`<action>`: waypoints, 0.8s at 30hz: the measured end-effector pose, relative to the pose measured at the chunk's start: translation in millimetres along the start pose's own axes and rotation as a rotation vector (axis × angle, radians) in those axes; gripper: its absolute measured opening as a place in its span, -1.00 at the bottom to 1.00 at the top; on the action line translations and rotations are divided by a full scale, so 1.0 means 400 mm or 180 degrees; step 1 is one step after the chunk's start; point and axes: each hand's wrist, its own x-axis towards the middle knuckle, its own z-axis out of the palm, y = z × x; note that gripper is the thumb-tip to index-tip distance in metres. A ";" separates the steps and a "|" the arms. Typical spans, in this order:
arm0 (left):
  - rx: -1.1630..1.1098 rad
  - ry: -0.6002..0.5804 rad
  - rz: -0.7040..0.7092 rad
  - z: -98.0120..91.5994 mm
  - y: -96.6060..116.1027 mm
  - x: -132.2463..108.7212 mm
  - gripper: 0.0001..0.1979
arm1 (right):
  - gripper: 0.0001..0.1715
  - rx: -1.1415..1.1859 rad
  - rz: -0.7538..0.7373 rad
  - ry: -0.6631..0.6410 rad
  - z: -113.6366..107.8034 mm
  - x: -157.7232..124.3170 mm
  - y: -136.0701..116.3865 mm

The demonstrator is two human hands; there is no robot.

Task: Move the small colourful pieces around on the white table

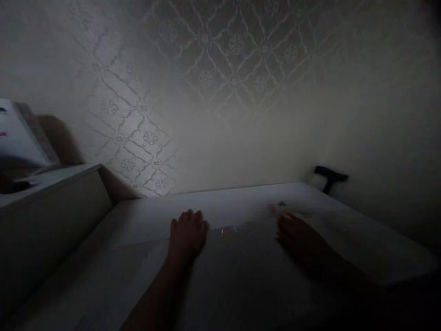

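Observation:
The view is dim. My left hand [188, 231] rests on the white tabletop with its fingers curled into a loose fist; nothing shows in it, though its underside is hidden. To its right lie tiny shiny bits, one reddish [223, 231] and one yellowish [226, 238], too small to name. My right hand [298, 234] is farther right, blurred, its fingers bent together around something pale yellowish at the fingertips that I cannot make out. Just beyond those fingertips are a small pink thing [271, 208] and a small dark thing [281, 203], both blurred.
A greyish sheet or mat [241, 276] covers the near part of the white table [220, 204]. Behind stands a patterned wall [234, 105]. A black T-shaped object [330, 177] is at the right back edge. At left, a raised cabinet [62, 211] carries a white box [20, 135].

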 end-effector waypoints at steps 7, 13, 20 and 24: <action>-0.0009 0.0010 0.0002 0.002 0.002 0.000 -0.50 | -0.72 0.0241 -0.0563 -0.0181 -0.060 0.048 -0.093; 0.0036 0.0018 0.0020 0.001 0.002 -0.002 -0.51 | -0.58 0.0921 -0.1078 -0.0305 -0.085 0.090 -0.257; 0.0050 0.0141 0.0061 0.006 0.002 -0.004 -0.52 | -0.42 0.1058 -0.0821 -0.0614 -0.076 0.110 -0.317; 0.0019 0.0134 0.0067 0.009 0.000 -0.002 -0.51 | -0.48 0.1038 -0.0852 -0.0566 -0.079 0.088 -0.299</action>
